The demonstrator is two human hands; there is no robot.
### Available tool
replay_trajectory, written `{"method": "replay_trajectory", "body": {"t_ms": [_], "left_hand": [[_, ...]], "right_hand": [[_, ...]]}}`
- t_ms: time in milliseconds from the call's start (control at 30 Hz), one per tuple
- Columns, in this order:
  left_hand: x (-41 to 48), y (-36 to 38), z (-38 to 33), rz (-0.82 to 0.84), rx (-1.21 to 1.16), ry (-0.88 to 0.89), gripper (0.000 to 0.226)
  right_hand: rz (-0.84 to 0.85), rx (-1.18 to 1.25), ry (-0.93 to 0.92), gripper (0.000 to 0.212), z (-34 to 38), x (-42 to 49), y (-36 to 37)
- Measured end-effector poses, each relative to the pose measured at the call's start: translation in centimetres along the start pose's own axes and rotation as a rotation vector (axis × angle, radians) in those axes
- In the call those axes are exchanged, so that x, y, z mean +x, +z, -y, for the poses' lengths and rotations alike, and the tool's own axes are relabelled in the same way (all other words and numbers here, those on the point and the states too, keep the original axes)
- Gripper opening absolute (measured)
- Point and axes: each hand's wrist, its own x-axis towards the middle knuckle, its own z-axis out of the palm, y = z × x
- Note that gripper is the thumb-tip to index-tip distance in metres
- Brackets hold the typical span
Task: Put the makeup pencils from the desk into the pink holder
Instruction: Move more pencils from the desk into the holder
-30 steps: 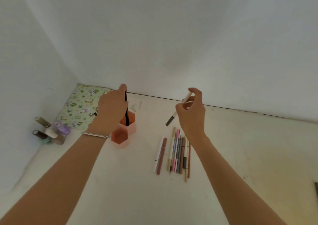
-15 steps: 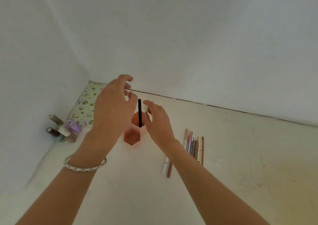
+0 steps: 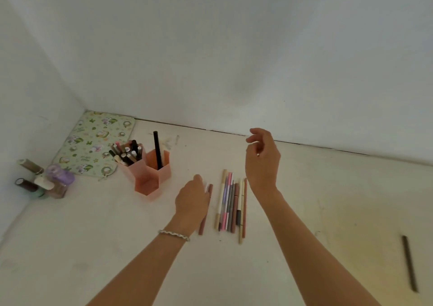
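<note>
The makeup pencils lie side by side in a tight row on the counter, with a pair of pencils set apart at the row's nine o'clock. The left hand sits over that pair, knuckles up; I cannot tell whether its fingers have closed on one. The right hand hangs above the row's one o'clock end, fingers loosely curled, holding nothing.

The pink holder stands at ten o'clock from the row. Its left cell is crammed, its rear cell has one black pencil upright, and its front cell looks vacant.

Lifting one of the pair may roll its neighbour away. A pinch into the packed row could raise two pencils and drop one. Forcing another pencil into the crammed cell might tip the holder toward the nail polish bottles at its nine o'clock. The stray dark pencil, at four o'clock and well apart, is easy to overlook.
</note>
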Motion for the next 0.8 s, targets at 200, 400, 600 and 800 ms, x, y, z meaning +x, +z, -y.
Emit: {"method": "replay_trajectory", "body": {"t_ms": [200,400,600,800], "left_hand": [[0.6,0.8,-0.1,0.018,-0.108,-0.036,0.028],[0.7,-1.8,-0.9,-0.109,-0.237,0.017,0.017],[0.4,-7.6,-3.9,-0.374,-0.546,0.182,0.011],[-0.6,-8.5,-4.3,-0.426,-0.611,0.264,0.04]], "right_hand": [[-0.031,-0.018,0.094,0.043,-3.4,-1.6,-2.4],[0.005,-0.198,0.257,0.028,-6.2,-2.1,-3.0],[0.426,-0.641,0.484,0.019,-7.8,-3.2,-1.7],[0.427,-0.663,0.47,0.016,-7.3,-3.8,0.0]]}}
